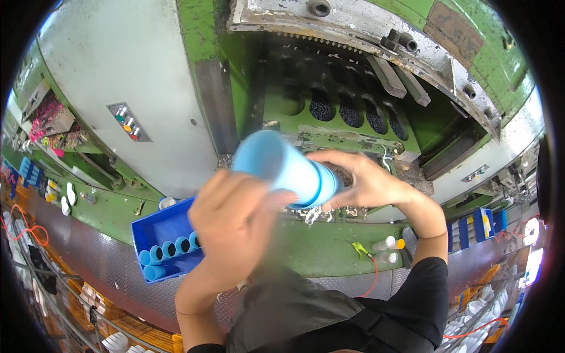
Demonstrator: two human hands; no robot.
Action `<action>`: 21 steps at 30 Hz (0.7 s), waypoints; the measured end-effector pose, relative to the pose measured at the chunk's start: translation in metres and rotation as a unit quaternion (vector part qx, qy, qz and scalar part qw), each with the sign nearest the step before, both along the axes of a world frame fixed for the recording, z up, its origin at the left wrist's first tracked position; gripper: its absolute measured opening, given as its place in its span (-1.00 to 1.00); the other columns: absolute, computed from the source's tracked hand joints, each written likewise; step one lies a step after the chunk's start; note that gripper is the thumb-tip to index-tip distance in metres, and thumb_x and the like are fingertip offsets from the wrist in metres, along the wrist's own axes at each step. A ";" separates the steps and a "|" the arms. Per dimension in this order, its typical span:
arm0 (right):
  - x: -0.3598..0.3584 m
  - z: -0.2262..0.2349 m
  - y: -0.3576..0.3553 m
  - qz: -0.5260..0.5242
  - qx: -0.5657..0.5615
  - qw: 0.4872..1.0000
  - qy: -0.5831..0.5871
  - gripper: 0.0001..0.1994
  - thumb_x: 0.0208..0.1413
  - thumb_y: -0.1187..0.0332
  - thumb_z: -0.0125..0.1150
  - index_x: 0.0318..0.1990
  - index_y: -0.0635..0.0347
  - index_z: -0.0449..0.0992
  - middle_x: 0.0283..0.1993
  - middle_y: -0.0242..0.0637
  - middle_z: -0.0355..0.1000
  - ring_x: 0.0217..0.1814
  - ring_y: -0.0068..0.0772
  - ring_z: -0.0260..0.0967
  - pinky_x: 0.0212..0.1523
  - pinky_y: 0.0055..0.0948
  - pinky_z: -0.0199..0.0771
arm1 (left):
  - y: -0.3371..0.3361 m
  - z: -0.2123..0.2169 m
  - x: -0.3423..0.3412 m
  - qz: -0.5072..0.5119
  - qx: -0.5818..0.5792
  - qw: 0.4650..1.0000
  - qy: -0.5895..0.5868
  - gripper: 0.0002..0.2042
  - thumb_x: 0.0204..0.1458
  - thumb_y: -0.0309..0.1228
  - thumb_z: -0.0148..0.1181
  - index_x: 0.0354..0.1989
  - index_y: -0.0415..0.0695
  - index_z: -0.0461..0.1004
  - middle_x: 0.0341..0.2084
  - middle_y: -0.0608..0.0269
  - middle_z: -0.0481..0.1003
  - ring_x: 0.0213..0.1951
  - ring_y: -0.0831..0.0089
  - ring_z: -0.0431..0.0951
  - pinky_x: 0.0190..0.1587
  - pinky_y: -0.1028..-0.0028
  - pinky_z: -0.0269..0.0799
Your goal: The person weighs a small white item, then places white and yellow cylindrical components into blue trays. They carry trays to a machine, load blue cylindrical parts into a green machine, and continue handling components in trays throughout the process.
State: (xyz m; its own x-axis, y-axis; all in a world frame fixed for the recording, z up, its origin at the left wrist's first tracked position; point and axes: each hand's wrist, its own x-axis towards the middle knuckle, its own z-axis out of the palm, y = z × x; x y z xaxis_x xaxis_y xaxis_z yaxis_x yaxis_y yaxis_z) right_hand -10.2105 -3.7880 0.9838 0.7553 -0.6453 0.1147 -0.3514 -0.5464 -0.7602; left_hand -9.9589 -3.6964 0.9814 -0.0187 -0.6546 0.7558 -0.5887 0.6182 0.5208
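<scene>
A light blue cup (297, 173) is tilted in front of my chest, its wide mouth toward the upper left. A darker blue band runs around its narrower end, and I cannot tell if a second cup is nested there. My left hand (229, 217), smeared by motion, is closed along the side near the mouth. Around the narrow end curve the fingers and thumb of my right hand (368, 179). Left of my left forearm, several similar light blue cups (169, 248) lie in a row in a blue bin (170, 220); some show black inside.
A green machine (282, 109) stands ahead, with several round holes holding dark granules and metal bars overhead. White scraps lie on its front edge. On the green ledge (318, 247) are a yellow-green air gun (360, 250) with an orange hose and small bottles (385, 243).
</scene>
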 end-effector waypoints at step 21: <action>0.010 -0.021 -0.200 -0.186 -0.544 0.748 0.333 -0.28 -0.22 0.70 0.26 0.21 -0.11 0.49 0.33 -0.23 0.35 0.38 -0.02 0.25 0.30 -0.18 0.35 | 0.095 -0.210 0.051 -0.013 0.370 0.928 0.044 -0.87 0.06 -0.43 0.34 -0.29 -0.22 0.61 -0.48 0.13 0.57 -0.55 0.35 0.54 -0.42 0.41 0.44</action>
State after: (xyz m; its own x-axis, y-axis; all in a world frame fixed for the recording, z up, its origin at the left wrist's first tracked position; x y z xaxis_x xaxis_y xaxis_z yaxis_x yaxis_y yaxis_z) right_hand -10.2008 -3.9876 0.9630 0.6707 -0.6227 0.4030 -0.7350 -0.4852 0.4737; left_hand -9.9083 -3.6010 0.7713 -0.0021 -0.9952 0.0979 -0.5141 0.0850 0.8535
